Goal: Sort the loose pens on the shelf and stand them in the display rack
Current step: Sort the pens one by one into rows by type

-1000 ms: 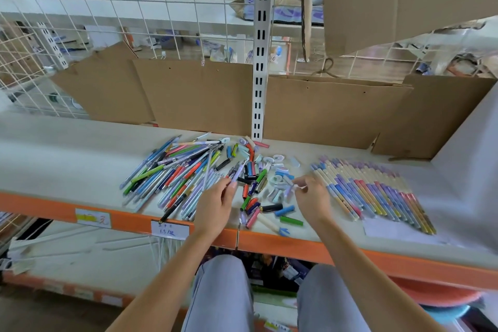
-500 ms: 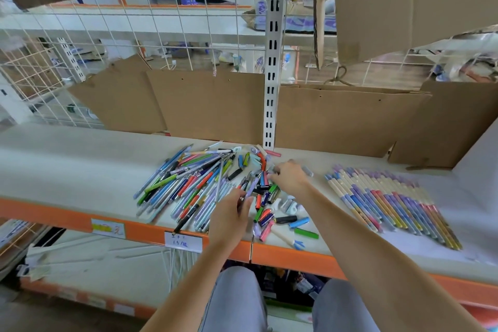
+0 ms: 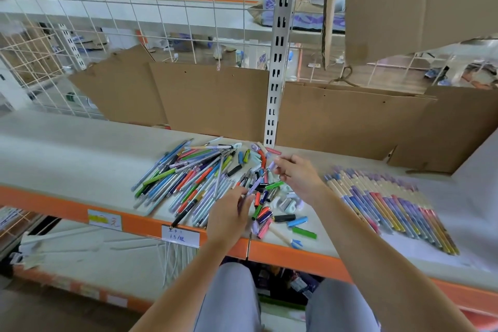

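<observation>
Head view: left hand (image 3: 229, 219) curled round a lilac pen (image 3: 255, 185) at the near edge of the loose pen pile (image 3: 188, 178) on the white shelf (image 3: 67, 151). Right hand (image 3: 299, 176) raised just above the scattered caps (image 3: 272, 213), pinching a small pale lilac cap (image 3: 271, 166). Sorted row of pens (image 3: 390, 205) lying flat to the right, well apart from the pile.

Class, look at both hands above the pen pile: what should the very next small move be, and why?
Probably bring the two hands together and push the pale lilac cap pinched in the right hand onto the lilac pen held in the left hand. Both pieces are lifted above the loose pile and already point toward each other, colours matching.
</observation>
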